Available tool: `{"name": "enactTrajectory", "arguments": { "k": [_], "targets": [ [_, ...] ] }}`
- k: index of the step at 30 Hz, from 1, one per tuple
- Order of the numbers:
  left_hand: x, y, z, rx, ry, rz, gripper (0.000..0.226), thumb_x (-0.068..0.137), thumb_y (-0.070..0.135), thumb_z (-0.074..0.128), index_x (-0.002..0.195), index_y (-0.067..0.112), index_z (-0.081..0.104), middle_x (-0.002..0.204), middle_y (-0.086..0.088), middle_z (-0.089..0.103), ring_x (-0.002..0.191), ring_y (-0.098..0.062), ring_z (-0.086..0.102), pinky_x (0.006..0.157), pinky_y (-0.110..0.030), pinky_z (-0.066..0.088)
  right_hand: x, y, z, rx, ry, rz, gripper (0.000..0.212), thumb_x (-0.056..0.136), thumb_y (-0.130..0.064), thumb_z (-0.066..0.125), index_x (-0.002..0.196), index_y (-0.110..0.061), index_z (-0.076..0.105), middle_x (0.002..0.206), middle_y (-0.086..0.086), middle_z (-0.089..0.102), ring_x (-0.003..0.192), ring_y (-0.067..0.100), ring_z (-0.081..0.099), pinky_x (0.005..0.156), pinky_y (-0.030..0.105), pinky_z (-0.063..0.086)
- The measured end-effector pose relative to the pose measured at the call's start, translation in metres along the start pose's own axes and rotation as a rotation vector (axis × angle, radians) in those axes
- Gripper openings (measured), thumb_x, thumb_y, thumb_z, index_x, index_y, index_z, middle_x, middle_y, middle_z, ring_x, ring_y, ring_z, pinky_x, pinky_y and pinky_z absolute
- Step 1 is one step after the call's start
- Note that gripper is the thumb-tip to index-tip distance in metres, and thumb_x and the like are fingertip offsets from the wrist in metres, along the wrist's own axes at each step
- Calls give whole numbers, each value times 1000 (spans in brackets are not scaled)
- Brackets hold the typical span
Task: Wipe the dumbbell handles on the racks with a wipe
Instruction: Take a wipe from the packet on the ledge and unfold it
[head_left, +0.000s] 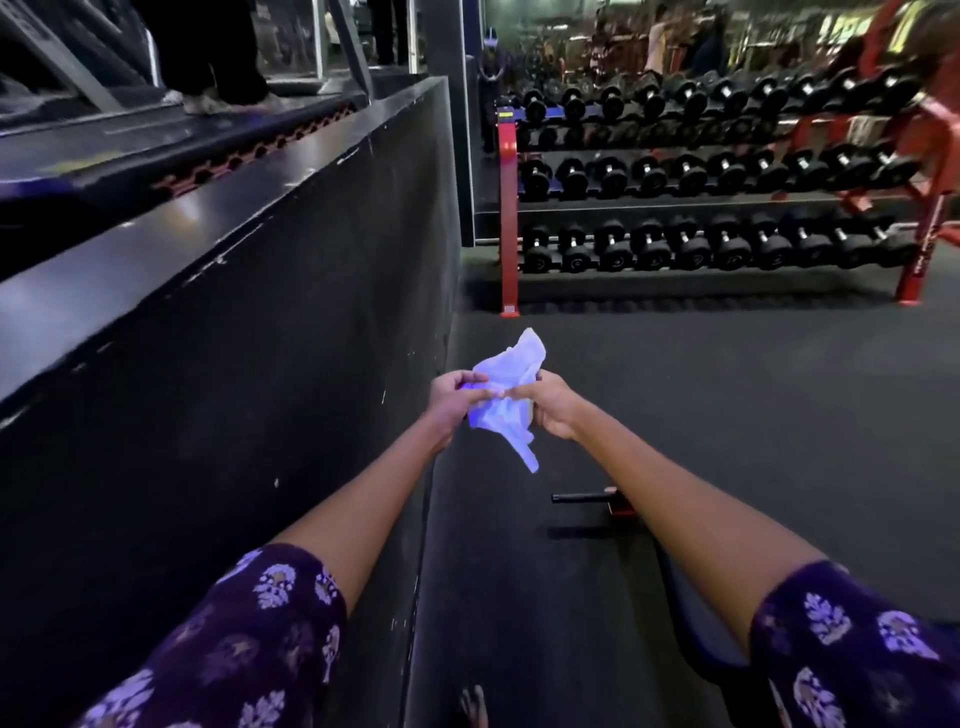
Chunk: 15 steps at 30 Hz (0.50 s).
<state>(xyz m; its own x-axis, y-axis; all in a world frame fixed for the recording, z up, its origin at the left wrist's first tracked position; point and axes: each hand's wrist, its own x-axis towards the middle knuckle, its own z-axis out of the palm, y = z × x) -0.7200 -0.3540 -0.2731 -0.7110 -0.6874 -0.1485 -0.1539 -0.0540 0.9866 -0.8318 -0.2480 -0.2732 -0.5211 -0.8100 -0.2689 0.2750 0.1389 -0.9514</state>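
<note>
Both hands are working the wipe (506, 395) out in front of the body, above the dark rubber floor (727, 415). The left hand (454, 397) is pinching the wipe's left edge, fingers curled onto it. The right hand (548, 402) is gripping the right side, index finger reaching across toward the left. The wipe is crumpled, one corner sticking up, a tail hanging below the hands.

Step in hand, as I judge it: preparing the wipe, spreading or refolding it, not yet wiping. No dumbbell is being touched.

The dumbbells (691, 249) are sitting in rows on a red-framed rack (508, 218) ahead and to the right, well apart from the hands, three tiers showing. Handles are showing as short pale bars between black heads. A black wall (260, 312) is running along the left. A short dark bar (582, 498) is lying on the floor near the right forearm.

Next move likely calls for walking up to the rack, bunching the wipe into one hand and wrapping it round a handle on the nearest end. The bar underfoot is something to step around.
</note>
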Motion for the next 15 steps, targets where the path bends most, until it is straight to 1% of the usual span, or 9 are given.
{"name": "enactTrajectory", "arguments": {
  "k": [2,4,5,7,9,10,12,14,15],
  "targets": [
    [47,4,-2,34,-18,42,25,80,-12,67,100,3,63,92,-6,61,77,-13,59,58,-12,49,46,-8,-11,4,89,10,32,78,10,53,108,-2,48,90,12,60,73,23,62,51,28,50],
    [95,10,-5,68,-19,95,29,81,-13,63,105,3,63,94,-2,60,87,-14,57,67,-12,49,91,-18,-23,-9,250,17,20,76,8,53,89,-6,46,83,11,56,69,24,57,55,30,46],
    [115,15,-7,75,-19,114,29,81,-13,62,102,6,63,92,0,60,87,-14,56,69,-14,48,110,-22,-30,-39,333,26,18,74,7,54,81,-8,46,79,10,54,67,23,54,56,30,44],
    [154,21,-10,96,-31,116,27,81,-15,59,89,11,62,84,3,60,80,-13,55,68,-17,47,142,-32,-43,-103,446,40,17,73,7,54,69,-9,48,73,7,52,64,21,52,57,28,43],
    [193,25,-11,110,-109,57,29,82,-16,56,78,13,61,79,1,59,73,-11,53,64,-18,44,176,-41,-54,-117,499,27,22,76,11,48,66,-8,52,70,7,52,65,20,52,61,30,47],
    [211,27,-11,108,-168,16,29,82,-16,55,77,12,62,79,-1,59,72,-11,52,62,-18,43,190,-46,-59,-114,515,11,25,77,13,45,68,-8,54,71,8,53,67,20,53,65,31,48],
    [240,30,-9,131,-238,-38,24,83,-15,55,84,7,64,83,-3,59,74,-13,53,63,-19,44,213,-57,-65,-127,521,-27,30,78,16,39,66,-9,53,68,6,52,65,19,50,62,30,45],
    [267,31,-6,175,-207,-26,26,82,-13,58,103,2,65,89,-3,58,83,-16,54,61,-14,46,235,-65,-70,-156,513,-26,27,79,11,40,62,-8,49,64,5,46,61,17,43,55,26,36],
    [280,29,-5,186,-180,2,32,82,-12,60,111,1,64,92,-3,57,87,-17,53,59,-11,46,245,-67,-73,-150,503,-9,19,81,4,46,66,-8,50,66,5,47,63,18,44,56,27,35]
  ]
}}
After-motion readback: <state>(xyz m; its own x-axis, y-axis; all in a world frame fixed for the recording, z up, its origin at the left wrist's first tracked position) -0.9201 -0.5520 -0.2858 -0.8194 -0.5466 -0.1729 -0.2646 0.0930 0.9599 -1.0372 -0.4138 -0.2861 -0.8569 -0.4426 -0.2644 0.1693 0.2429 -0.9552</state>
